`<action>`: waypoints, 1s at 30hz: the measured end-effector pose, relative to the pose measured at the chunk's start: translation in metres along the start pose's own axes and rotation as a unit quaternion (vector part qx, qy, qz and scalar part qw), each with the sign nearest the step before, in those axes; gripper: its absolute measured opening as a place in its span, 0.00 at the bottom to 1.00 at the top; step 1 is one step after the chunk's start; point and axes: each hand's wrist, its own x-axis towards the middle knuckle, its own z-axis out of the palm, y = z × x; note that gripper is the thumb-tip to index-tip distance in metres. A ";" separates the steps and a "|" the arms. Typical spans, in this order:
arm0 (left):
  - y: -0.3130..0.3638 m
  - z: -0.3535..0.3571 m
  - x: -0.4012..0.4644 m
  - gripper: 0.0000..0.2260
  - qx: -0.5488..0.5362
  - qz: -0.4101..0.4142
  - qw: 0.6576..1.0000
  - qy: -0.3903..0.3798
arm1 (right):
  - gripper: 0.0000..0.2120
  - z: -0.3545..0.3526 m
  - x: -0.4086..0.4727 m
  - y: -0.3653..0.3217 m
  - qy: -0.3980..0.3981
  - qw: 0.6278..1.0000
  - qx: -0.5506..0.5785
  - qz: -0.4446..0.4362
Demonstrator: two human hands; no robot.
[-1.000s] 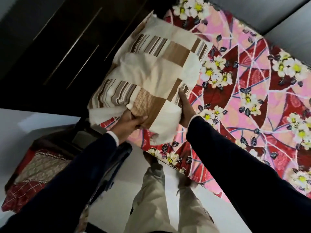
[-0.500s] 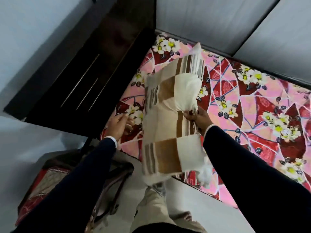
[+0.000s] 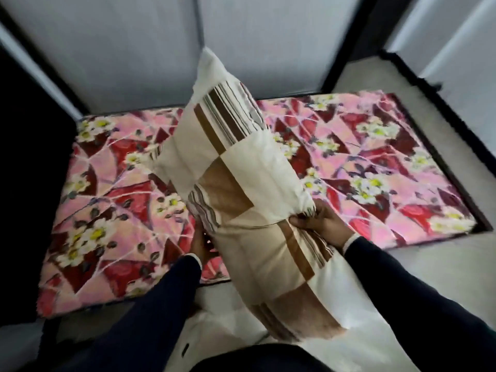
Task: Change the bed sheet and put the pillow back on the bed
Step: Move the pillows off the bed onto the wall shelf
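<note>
— What have you got hold of?

— The pillow (image 3: pixel 249 200), the one in the cream, tan and brown patchwork cover with striped patches. I hold it up on end, tilted, its far corner high against the grey wall (image 3: pixel 134 49) and its near end hanging low over my lap.

— And your hands?

— My right hand (image 3: pixel 320 224) pinches a bunch of the cover on the pillow's right edge, fingers curled tight into the cloth. My left hand (image 3: pixel 200 244) is at the pillow's left side, mostly hidden behind it; I can see the back of the hand and the wrist, but whether the fingers grip the cloth or only lie against it, I cannot tell.

— Where is the pillow against the bed?

— It is raised above the bed's near edge, roughly midway along it, not lying on it. Under and behind it spreads the bed sheet (image 3: pixel 362 162), pink and red with white and yellow flowers, covering the mattress from left to right.

— What else is around?

— A dark piece of furniture (image 3: pixel 29 183) stands at the left end of the bed. Pale floor (image 3: pixel 442 264) shows near and to the right of the bed. My dark sleeves (image 3: pixel 402 299) reach in from the near side.
</note>
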 end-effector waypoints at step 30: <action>-0.273 1.020 -0.179 0.23 0.267 0.202 0.785 -0.521 | 0.39 -0.700 -0.508 0.037 0.682 0.717 0.130 -0.058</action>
